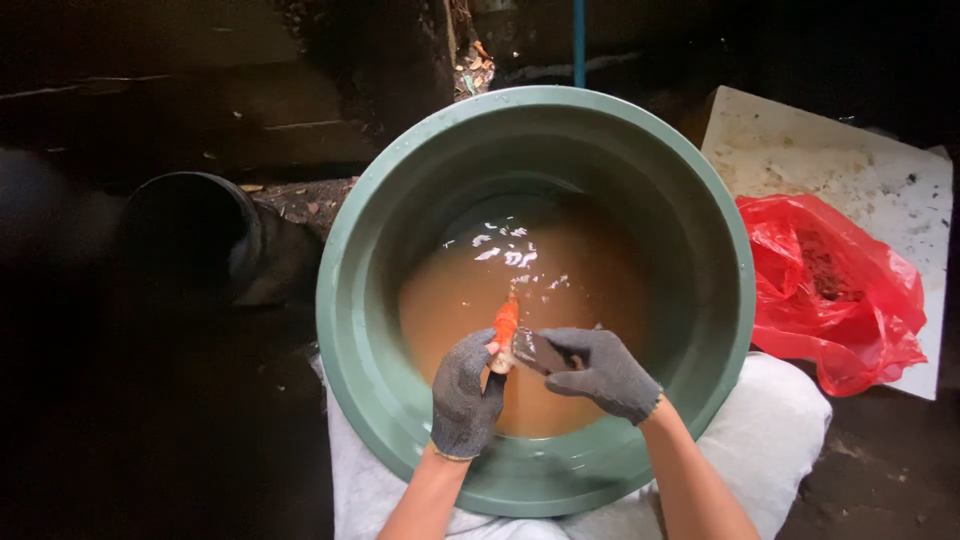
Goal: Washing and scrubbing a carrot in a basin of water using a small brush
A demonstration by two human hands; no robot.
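A large green plastic basin [370, 300] holds muddy brown water [560, 280]. Both my hands wear grey knit gloves and reach over its near rim. My left hand [465, 390] grips the lower end of a small orange carrot [506, 322], which points up just above the water. My right hand [600, 370] is closed on a small dark tool [535, 350], seemingly a knife or scraper, held against the carrot's base. What the tool is exactly I cannot tell.
A red plastic bag [840, 290] with dark contents lies right of the basin on a stained white board [840, 160]. A dark pipe or bucket [190, 235] sits at the left. White cloth [780, 410] lies under the basin. A blue pole [578, 40] stands behind.
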